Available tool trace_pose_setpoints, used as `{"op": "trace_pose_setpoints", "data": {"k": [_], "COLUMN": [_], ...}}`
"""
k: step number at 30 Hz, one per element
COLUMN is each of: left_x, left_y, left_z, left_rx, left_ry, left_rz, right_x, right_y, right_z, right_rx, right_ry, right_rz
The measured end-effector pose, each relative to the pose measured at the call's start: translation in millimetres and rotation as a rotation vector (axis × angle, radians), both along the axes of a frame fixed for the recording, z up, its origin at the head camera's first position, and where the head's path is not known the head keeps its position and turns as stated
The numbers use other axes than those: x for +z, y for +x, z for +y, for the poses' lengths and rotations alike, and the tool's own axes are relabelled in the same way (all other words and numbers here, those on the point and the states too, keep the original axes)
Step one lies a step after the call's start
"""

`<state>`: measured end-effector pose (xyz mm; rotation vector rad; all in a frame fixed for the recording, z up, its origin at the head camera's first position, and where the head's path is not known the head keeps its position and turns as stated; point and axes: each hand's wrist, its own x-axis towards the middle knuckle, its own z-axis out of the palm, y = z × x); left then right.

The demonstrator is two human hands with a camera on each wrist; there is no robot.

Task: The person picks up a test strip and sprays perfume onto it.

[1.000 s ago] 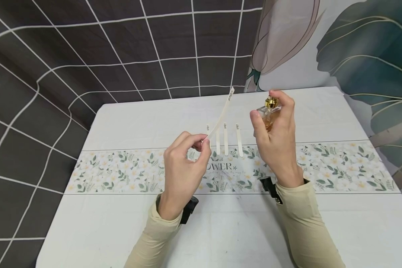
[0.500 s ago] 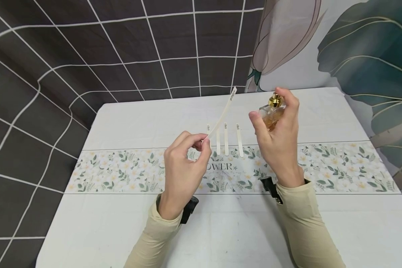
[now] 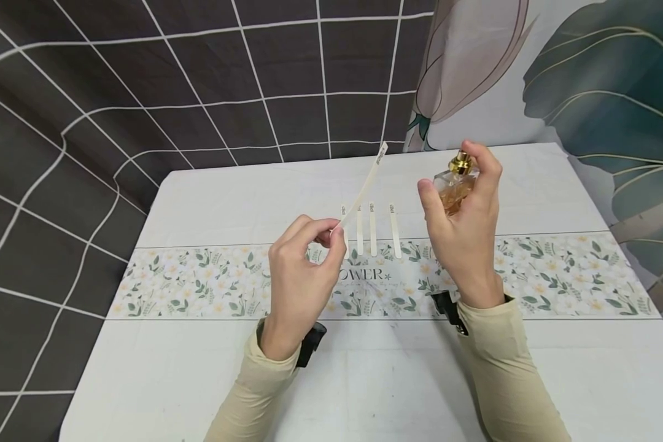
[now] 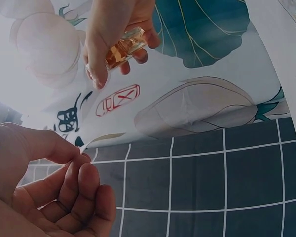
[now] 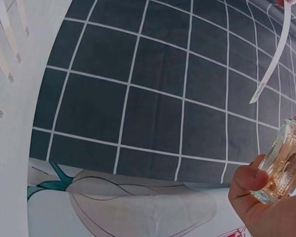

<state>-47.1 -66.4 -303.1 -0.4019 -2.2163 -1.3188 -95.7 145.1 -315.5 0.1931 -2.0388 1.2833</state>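
Between thumb and fingertips my left hand [image 3: 304, 264] pinches one end of a narrow white paper test strip [image 3: 366, 184], which bends up and away to a tip with dark print. My right hand [image 3: 466, 239] grips a clear glass perfume bottle [image 3: 454, 190] holding amber liquid, its index finger at the gold spray top [image 3: 461, 162]. The bottle is held to the right of the strip's tip, apart from it. In the right wrist view the bottle [image 5: 283, 163] shows ridged glass, and the strip [image 5: 276, 57] hangs beyond it. The left wrist view shows the strip [image 4: 106, 137] faintly.
Several more printed paper strips [image 3: 372, 230] lie side by side on the white tablecloth [image 3: 226, 202], partly over its floral band [image 3: 199, 282]. A dark gridded cloth [image 3: 199, 80] hangs behind and left; a flower-printed cloth [image 3: 475, 73] hangs at the back right.
My right hand has moved slightly right and away from the strip with the perfume bottle. The left hand and its strip have barely shifted.
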Motion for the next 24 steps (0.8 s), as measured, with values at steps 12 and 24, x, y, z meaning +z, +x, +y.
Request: {"op": "trace_pose_setpoints", "data": {"k": [12,24], "left_x": [0.3,-0.1], "left_y": [-0.1,0.4], "left_z": [-1.1,-1.7], "left_rx": [0.002,0.003], "left_ry": [0.004,0.011], "left_rz": [0.001,0.013], "right_x": [0.1,0.7], "right_y": [0.3,1.3], "right_z": [0.3,0.9], "right_rx": [0.006,0.015], "right_ry": [-0.010,0.011], "right_rz": [-0.005,-0.029]}}
